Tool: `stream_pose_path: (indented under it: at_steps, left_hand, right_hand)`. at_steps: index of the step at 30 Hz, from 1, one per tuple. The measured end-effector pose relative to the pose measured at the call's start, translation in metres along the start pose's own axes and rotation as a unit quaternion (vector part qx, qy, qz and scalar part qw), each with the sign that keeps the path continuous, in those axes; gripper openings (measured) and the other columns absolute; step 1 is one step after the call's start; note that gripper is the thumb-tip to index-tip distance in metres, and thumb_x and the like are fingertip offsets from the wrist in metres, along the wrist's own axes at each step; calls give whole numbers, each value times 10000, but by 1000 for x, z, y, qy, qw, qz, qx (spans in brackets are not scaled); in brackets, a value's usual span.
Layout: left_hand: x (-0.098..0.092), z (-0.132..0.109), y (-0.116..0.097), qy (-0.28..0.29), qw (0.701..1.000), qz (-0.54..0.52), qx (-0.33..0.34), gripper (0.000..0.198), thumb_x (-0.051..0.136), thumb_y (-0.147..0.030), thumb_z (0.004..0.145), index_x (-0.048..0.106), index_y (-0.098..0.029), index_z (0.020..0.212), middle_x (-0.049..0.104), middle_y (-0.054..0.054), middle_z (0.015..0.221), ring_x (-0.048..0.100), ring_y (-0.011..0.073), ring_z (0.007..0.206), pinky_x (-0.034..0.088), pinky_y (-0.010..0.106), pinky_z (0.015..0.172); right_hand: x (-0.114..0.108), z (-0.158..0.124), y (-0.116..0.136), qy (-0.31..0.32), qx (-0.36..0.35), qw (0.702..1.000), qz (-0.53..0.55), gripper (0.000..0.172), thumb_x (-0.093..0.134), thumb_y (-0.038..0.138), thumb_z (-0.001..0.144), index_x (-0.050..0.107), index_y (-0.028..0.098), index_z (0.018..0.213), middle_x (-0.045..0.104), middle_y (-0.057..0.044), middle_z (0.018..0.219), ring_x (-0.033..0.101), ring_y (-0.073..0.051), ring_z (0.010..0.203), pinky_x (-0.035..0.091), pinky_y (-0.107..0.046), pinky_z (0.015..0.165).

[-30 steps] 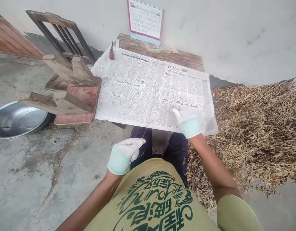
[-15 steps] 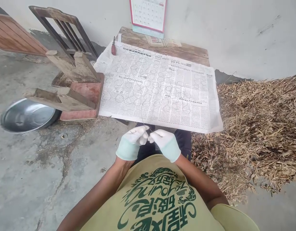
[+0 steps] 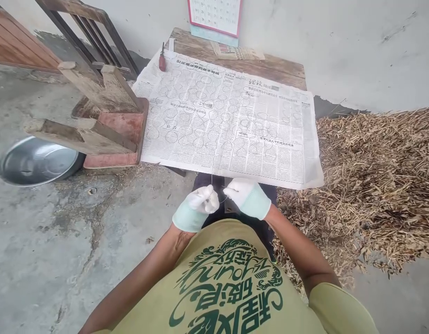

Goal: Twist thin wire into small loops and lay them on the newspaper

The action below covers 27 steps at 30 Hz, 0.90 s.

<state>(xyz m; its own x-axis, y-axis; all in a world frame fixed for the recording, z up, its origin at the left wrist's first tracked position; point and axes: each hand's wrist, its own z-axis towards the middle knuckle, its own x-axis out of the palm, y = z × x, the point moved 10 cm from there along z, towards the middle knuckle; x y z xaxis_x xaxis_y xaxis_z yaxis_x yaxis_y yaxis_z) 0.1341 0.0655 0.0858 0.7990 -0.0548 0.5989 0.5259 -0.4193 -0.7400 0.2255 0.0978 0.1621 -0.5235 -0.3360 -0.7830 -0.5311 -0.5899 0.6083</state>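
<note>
Just below the newspaper's [image 3: 228, 125] near edge, my left hand [image 3: 195, 208] and right hand [image 3: 247, 198] are closed, fingers pinching a thin thread [image 3: 212, 181] held between them. I judge I'm working its end; further handling calls for a steady, fine pinch.

The gloves on the left hand [image 3: 197, 207] and right hand [image 3: 247, 197] were white with pale mint-green cuffs, and the thread [image 3: 212, 181] between them was thin and dark. The shirt [image 3: 200, 315] was olive-yellow with a swirling dark green print; the trousers [image 3: 259, 227] were near black. The newspaper [image 3: 228, 125] was white, covered in grey print and ringed circles. The calendar [image 3: 216, 16] was white with a red border, the table [image 3: 270, 69] weathered brown, the tool handle [image 3: 162, 62] red, the basin [image 3: 36, 162] silver, the straw [image 3: 374, 176] tan and the floor [image 3: 61, 241] mottled grey.
</note>
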Motion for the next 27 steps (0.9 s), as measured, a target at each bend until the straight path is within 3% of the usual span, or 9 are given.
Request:
stream_pose_path:
  at_steps: [6,10,12,17,19,21,24,27]
  left_hand:
    - [-10,1,0,-29,999,-35,25,501,811,-595,783,656,-177,555,512,-18,459,400,78,407,323,248,450]
    - [3,-2,-1,24,999,-30,19,565,760,-587,843,617,-177,481,452,-18,402,394,83,393,320,254,449]
    - [4,-4,-3,15,998,-44,39,547,757,-556,860,621,-176,491,468,-16,417,415,83,415,346,253,473]
    - [-12,-5,-3,-54,996,-31,70,447,785,-564,833,698,-165,651,596,4,539,512,106,499,433,261,538]
    - [-23,-4,-4,-82,993,-13,78,406,816,-546,808,739,-151,755,641,15,588,552,118,530,465,269,570]
    - [-32,-3,-7,-105,991,-6,87,372,833,-499,805,764,-140,876,677,22,633,572,121,548,482,270,588]
    - [-37,-2,-13,-117,989,-2,91,401,867,-438,779,766,-139,1027,712,17,678,584,111,549,503,262,610]
    - [-38,-6,-20,-146,985,17,87,436,876,-412,775,760,-142,1097,747,25,748,619,108,588,529,258,662]
  right_hand:
    - [8,0,23,59,-171,972,-152,349,390,139,1058,671,163,852,652,-70,792,524,-193,755,346,-336,680]
    - [7,6,32,98,-198,958,-182,364,406,139,1047,649,162,777,609,-59,732,502,-195,732,316,-343,662]
    - [5,11,33,116,-192,958,-177,366,424,146,1047,642,161,755,603,-54,727,502,-190,737,305,-338,664]
    - [-6,26,16,97,-92,983,-127,364,480,230,1054,635,166,731,623,-40,737,496,-164,714,317,-329,690]
    - [-8,29,8,81,-36,994,-60,345,504,248,1041,640,176,733,643,-29,752,524,-153,726,342,-313,697]
    - [-8,28,-6,55,62,996,41,330,530,272,1019,641,185,721,663,-11,744,564,-137,716,378,-290,691]
    - [2,18,-23,9,211,950,229,266,558,292,972,655,190,746,704,3,758,645,-127,715,464,-261,700]
    - [12,9,-23,-30,259,895,363,196,543,234,924,681,188,793,734,-10,816,692,-132,745,536,-262,734]
